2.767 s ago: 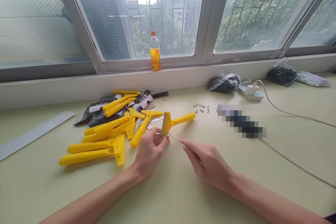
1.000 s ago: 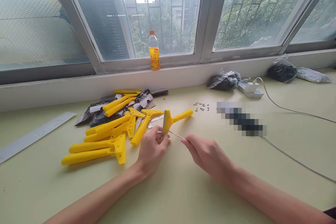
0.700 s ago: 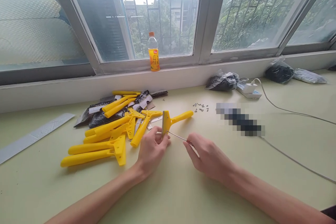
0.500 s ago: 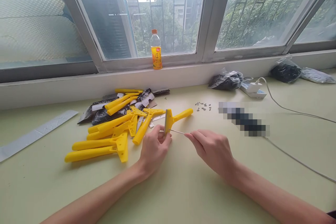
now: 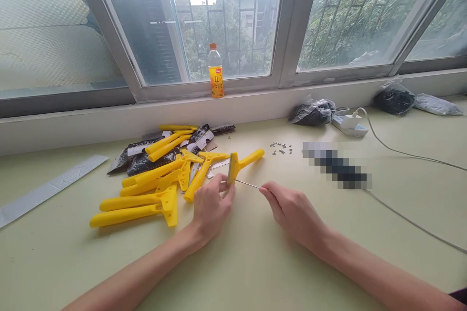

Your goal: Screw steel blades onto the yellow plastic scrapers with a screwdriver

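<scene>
Left hand pinching yellow scraper by its head — right hand gripping screwdriver, tip at the head.

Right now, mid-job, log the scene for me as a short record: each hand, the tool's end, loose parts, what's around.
Left-hand grip: closed on yellow plastic T-shaped scraper, by its head
Right-hand grip: closed on thin silver metal tool
Tool end: at scraper head; exact seating too small to tell
Loose parts: small silver metal pieces, scattered
Left: heaped yellow plastic scrapers
Behind: orange-capped clear plastic bottle, upright
</scene>
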Action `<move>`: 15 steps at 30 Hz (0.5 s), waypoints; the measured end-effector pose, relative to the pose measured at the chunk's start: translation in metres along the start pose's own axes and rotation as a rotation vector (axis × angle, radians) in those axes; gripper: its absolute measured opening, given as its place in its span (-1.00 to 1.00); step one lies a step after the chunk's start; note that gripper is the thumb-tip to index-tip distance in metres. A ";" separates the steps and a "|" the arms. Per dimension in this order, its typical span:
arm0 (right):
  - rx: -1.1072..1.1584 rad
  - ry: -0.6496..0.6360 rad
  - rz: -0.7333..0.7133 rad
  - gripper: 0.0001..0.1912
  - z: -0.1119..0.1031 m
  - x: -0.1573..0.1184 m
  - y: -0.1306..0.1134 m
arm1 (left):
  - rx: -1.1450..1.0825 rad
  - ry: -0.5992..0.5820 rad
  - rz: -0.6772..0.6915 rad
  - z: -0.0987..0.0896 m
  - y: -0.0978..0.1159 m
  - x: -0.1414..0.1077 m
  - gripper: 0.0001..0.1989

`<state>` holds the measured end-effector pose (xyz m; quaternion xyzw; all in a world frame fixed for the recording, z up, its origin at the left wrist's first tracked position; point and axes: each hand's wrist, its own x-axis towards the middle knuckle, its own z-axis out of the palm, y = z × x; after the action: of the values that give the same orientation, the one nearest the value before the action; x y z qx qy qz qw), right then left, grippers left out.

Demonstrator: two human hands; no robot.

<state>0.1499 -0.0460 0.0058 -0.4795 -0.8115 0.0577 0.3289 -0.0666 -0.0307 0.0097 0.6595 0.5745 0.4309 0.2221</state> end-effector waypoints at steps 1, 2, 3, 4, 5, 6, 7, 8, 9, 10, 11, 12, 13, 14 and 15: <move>0.011 -0.016 0.006 -0.73 0.000 0.000 -0.001 | -0.012 0.007 0.001 0.000 -0.001 0.000 -0.91; 0.030 -0.036 0.019 -0.79 0.000 0.000 -0.002 | -0.021 0.011 -0.001 0.000 -0.001 0.001 -0.91; 0.049 -0.057 0.038 -0.84 -0.001 0.000 -0.003 | -0.027 0.012 -0.002 0.000 -0.002 0.001 -0.92; 0.062 -0.073 0.059 -0.87 -0.001 0.000 -0.003 | -0.028 0.013 -0.002 0.001 -0.003 0.001 -0.92; 0.066 -0.080 0.078 -0.87 0.000 0.000 -0.003 | -0.026 0.015 0.000 0.001 -0.003 0.001 -0.92; 0.057 -0.078 0.087 -0.85 0.001 0.000 -0.002 | -0.022 0.014 0.004 0.002 -0.003 0.001 -0.92; 0.032 -0.067 0.086 -0.80 0.002 0.000 -0.001 | -0.015 0.012 0.008 0.002 -0.003 0.001 -0.92; -0.008 -0.046 0.075 -0.73 0.005 0.000 0.000 | -0.004 0.010 0.013 0.002 -0.003 0.000 -0.92; -0.055 -0.022 0.060 -0.66 0.007 0.000 0.002 | 0.011 0.011 0.018 0.003 -0.003 0.000 -0.92; -0.097 0.001 0.044 -0.59 0.009 0.000 0.002 | 0.029 0.011 0.021 0.003 -0.003 0.000 -0.92; -0.124 0.014 0.032 -0.53 0.010 0.000 0.002 | 0.048 0.008 0.021 0.002 -0.002 0.000 -0.91; -0.125 0.015 0.028 -0.51 0.011 0.000 0.002 | 0.067 0.005 0.020 0.002 -0.002 0.000 -0.91; -0.104 0.007 0.033 -0.53 0.010 0.000 0.000 | 0.084 0.000 0.017 0.002 -0.001 0.000 -0.91; -0.064 -0.010 0.042 -0.59 0.008 -0.001 -0.001 | 0.093 -0.006 0.013 0.001 0.000 0.001 -0.90; -0.014 -0.034 0.054 -0.69 0.006 -0.001 -0.003 | 0.096 -0.013 0.008 0.001 0.000 0.001 -0.90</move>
<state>0.1444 -0.0472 0.0025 -0.5023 -0.8042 0.0690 0.3101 -0.0657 -0.0298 0.0095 0.6746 0.5903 0.3996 0.1920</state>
